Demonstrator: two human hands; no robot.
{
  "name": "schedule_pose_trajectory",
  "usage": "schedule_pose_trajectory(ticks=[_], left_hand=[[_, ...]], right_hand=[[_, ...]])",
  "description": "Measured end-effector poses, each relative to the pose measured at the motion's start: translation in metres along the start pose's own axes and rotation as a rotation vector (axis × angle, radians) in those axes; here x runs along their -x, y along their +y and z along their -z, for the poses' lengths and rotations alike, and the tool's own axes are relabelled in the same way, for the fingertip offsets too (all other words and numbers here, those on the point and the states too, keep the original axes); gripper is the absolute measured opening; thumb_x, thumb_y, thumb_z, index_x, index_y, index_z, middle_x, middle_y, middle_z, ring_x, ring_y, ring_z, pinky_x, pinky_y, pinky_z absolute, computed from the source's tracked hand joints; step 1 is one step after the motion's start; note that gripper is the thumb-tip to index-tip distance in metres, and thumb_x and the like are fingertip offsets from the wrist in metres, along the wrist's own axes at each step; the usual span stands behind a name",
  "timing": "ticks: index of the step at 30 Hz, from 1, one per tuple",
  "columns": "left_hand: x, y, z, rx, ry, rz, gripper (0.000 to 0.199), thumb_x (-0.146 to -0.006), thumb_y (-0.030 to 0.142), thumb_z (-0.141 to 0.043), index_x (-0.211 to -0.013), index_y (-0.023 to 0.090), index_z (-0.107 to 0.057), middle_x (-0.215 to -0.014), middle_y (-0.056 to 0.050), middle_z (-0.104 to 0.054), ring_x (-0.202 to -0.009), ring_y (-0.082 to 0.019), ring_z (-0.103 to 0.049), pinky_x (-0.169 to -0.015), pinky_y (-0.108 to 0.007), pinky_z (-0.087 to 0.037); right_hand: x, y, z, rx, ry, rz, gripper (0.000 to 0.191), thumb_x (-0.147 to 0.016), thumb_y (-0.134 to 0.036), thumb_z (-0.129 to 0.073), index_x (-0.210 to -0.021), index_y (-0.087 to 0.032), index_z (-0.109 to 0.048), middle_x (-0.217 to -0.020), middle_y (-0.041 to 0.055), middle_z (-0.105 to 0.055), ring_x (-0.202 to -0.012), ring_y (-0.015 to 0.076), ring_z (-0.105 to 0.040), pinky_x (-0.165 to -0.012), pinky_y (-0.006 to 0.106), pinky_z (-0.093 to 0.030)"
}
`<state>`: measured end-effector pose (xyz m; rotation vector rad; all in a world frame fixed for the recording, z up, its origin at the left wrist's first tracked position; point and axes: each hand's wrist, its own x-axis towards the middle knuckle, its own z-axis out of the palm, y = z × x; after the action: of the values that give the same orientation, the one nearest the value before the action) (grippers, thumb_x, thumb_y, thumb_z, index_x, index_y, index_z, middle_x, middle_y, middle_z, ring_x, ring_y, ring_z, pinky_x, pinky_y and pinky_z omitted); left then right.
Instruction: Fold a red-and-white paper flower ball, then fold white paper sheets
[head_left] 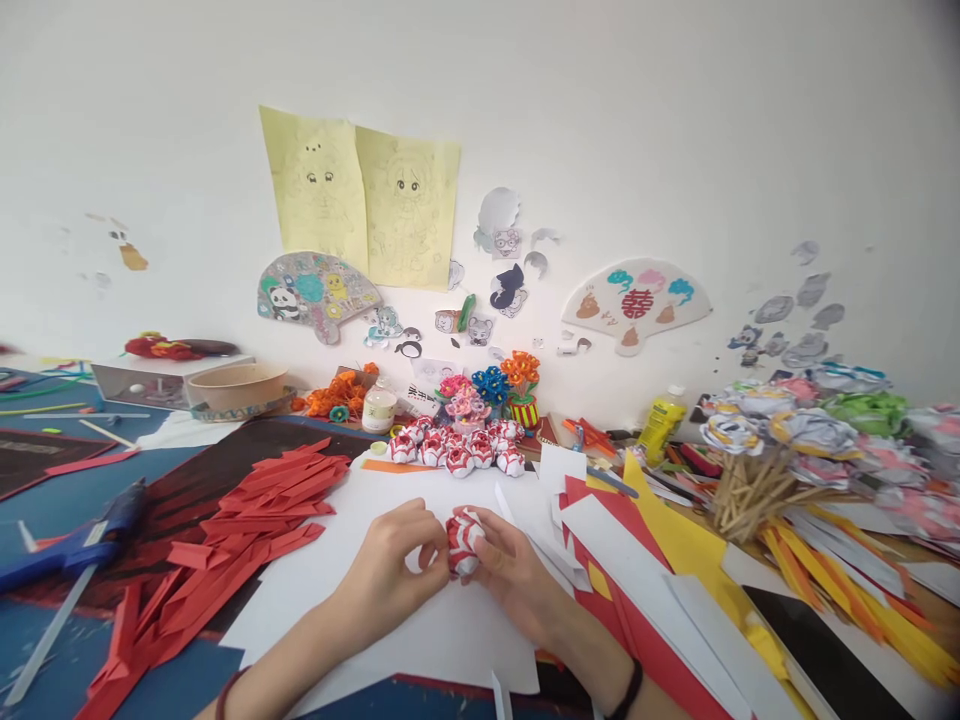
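Fingers [489, 560] of the right hand [521, 580] are clamped around a red-and-white paper ball [466, 540], which is raised over a white sheet [420, 640]. The left hand [394, 560] pinches the ball's left edge, thumb and forefinger bent into a loop. A dark band [631, 690] circles the right wrist.

Just beyond the hands, similar balls [459, 458] sit clustered at the sheet's far edge, with small bright flowers [491, 385] behind them and a clear jar [379, 410] to their left. Left of the sheet, folded red strips [247, 540] lie in a loose heap; farther left a blue glue gun [105, 535] lies on the blue counter [405, 703].

To the right, red, white and yellow papers [667, 510] overlap near a dark flat panel [825, 650]. Past them stand a yellow bottle [664, 425] and a bunch of stemmed paper flowers [814, 430]. Two yellow drawings [322, 190] and two decorated fans [637, 305] hang on the white wall [570, 80].
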<state>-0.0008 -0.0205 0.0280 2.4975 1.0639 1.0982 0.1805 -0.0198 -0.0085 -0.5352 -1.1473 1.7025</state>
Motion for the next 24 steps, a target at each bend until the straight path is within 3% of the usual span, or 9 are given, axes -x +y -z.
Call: schedule_pose_trajectory(ticks=[8, 18, 24], left_hand=[[-0.001, -0.001, 0.0, 0.083, 0.001, 0.075, 0.015, -0.079, 0.011, -0.051, -0.068, 0.019, -0.058, -0.066, 0.002, -0.059, -0.066, -0.012, -0.053, -0.063, -0.023, -0.04], [-0.008, -0.001, 0.009, 0.433, -0.178, 0.305, 0.027, -0.09, 0.036, -0.051, -0.086, 0.017, -0.071, -0.078, -0.003, -0.069, -0.069, -0.014, -0.055, -0.064, -0.024, -0.041], [-0.007, -0.005, 0.007, 0.475, -0.199, 0.309, 0.034, -0.09, 0.042, -0.05, -0.089, 0.015, -0.071, -0.078, -0.004, -0.068, -0.067, -0.014, -0.053, -0.061, -0.024, -0.04]], right_hand=[[0.0, 0.0, 0.0, -0.008, 0.005, 0.016, 0.038, -0.085, -0.038, -0.066, -0.116, -0.016, -0.06, -0.099, 0.0081, -0.062, -0.081, 0.0161, -0.057, -0.072, 0.028, -0.044], [-0.001, -0.003, -0.002, -0.083, 0.019, -0.001, 0.032, -0.088, -0.038, -0.061, -0.11, -0.015, -0.064, -0.093, 0.0071, -0.063, -0.078, 0.0153, -0.057, -0.072, 0.028, -0.044], [-0.001, -0.001, -0.002, -0.09, 0.002, 0.008, 0.028, -0.091, -0.035, -0.057, -0.108, -0.014, -0.064, -0.09, 0.006, -0.062, -0.077, 0.0146, -0.057, -0.071, 0.028, -0.044]])
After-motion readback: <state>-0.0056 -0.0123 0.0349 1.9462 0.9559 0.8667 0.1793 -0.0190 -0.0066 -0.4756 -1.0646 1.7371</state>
